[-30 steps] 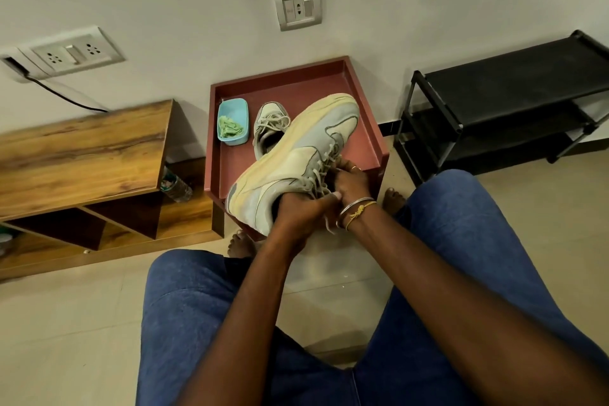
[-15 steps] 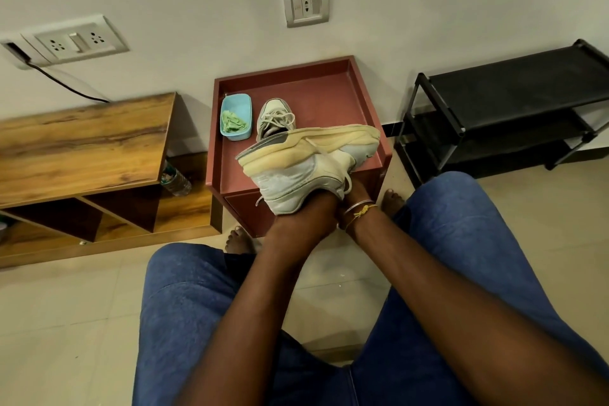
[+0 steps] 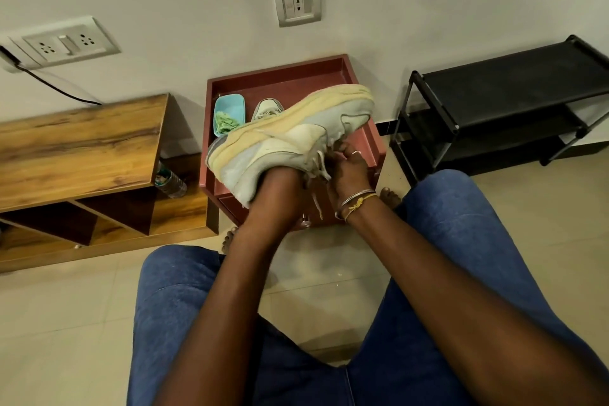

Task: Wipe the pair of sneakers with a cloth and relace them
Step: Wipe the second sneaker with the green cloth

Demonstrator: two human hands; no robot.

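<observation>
**Q:** What fills the view, largest first?

**A:** My legs in blue jeans [image 3: 184, 306] take the foreground. A wooden shelf unit [image 3: 75, 142] is at left and a black rack [image 3: 510, 92] at right. Between them, against the wall, stands the red side table [image 3: 283, 71].

**Q:** Where is the sneaker, and how does it lie?

**A:** The sneaker [image 3: 296, 138] is held in the air in front of the table and overlaps its near half in this view. Its long axis runs diagonally. The heel end is low at left; the toe is high at right, pointing toward the wall and the rack. The shoe is rolled onto its side, so the cream sole faces up and left and the laced upper faces down toward me.

**Q:** And the hands?

**A:** My left hand [image 3: 276, 184] bears the heel end from beneath. The shoe hides its fingers, so I cannot tell how they lie. My right hand [image 3: 349, 171], with bangles at the wrist, is at the lacing. Its fingers are curled and pinch the lace [image 3: 321, 165]. A loose end hangs down between my wrists.

**Q:** Smaller items?

**A:** The second sneaker [image 3: 267, 109] sits on the table behind the held shoe, partly hidden, toe toward the wall. Just to its left is a blue tub [image 3: 230, 102] holding the green cloth [image 3: 225, 122].
</observation>
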